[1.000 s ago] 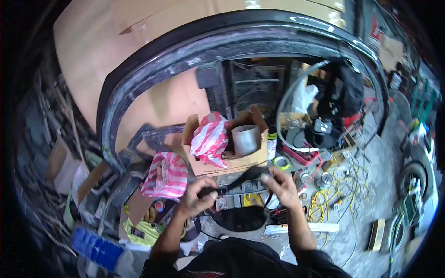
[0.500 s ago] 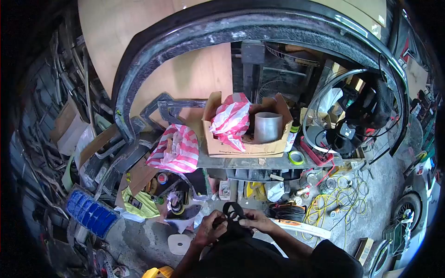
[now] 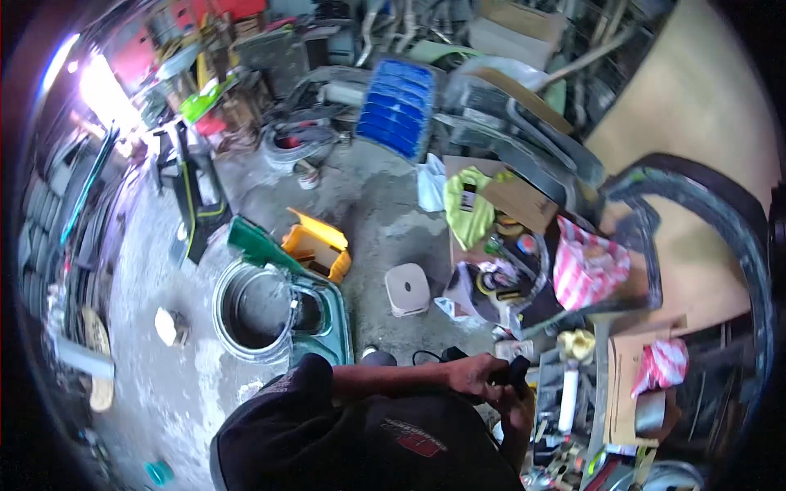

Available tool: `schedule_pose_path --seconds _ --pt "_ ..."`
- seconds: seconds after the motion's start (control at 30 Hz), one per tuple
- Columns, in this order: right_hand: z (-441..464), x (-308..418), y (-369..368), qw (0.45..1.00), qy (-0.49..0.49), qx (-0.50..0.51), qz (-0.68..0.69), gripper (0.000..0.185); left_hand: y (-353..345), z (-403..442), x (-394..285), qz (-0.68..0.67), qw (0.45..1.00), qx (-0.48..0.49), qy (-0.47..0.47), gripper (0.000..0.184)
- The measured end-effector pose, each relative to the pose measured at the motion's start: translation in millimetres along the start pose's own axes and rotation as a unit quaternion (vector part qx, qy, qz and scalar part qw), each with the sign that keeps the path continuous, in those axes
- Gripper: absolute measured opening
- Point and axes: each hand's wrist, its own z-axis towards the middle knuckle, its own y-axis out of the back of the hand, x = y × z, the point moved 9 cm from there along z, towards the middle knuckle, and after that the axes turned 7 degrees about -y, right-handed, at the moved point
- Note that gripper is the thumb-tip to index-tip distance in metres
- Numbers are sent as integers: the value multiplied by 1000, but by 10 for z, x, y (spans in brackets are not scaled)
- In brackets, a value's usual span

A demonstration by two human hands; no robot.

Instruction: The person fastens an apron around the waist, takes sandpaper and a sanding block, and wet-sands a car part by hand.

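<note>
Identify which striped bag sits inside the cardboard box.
The lower-right striped bag, beside the grey cylinder; the other striped bag lies outside that cardboard box.

Black short-sleeved shirt (image 3: 327, 442), red-and-white chest print (image 3: 419, 443)

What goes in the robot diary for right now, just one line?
left hand: holding black item; right hand: holding black item; floor: yellow container; picture right: striped bag
</note>
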Motion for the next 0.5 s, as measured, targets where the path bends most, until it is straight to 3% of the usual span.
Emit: schedule_pose_path --seconds 0.2,0.3,0.37,0.4,0.47,0.5 --pt "18 -194 -557 999 -30 16 17 45 394 -540 -128 -55 996 -19 62 28" --pt "166 -415 -420 999 -41 -27 0 36 665 -854 -151 -69 990 -71 99 34" --pt "205 -307 -408 997 -7 -62 40 33 977 -1114 -68 -102 978 -136 118 43" --pt "203 -191 -438 995 5 -77 64 30 1227 -1242 -23 -30 978 -167 125 40" --pt "340 -39 -346 992 -15 -92 89 23 1663 -1571 -31 -41 956 -271 106 35" --pt "626 -36 -241 995 2 4 97 23 1748 -1677 -109 -33 954 -279 103 35"
